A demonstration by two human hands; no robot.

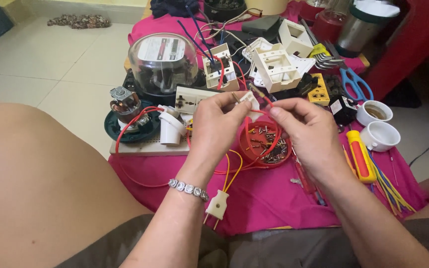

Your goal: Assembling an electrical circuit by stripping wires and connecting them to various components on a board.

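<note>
My left hand (218,126) pinches a small white plastic electrical part (250,99) above a red bowl (265,144) of screws. My right hand (308,134) holds a red wire (260,115) that loops between the two hands and meets the white part. Yellow wires (231,169) hang down from my left hand to a cream two-pin plug (217,205) lying on the pink cloth (269,198). A bracelet sits on my left wrist.
A glass-domed meter (162,62), a white socket strip (193,99), white switch boxes (276,67), blue scissors (354,83), a yellow-red screwdriver (361,156), two white lamp holders (379,135), a small motor (125,106) on a green base and coloured wires (391,188) crowd the cloth. Tiled floor lies left.
</note>
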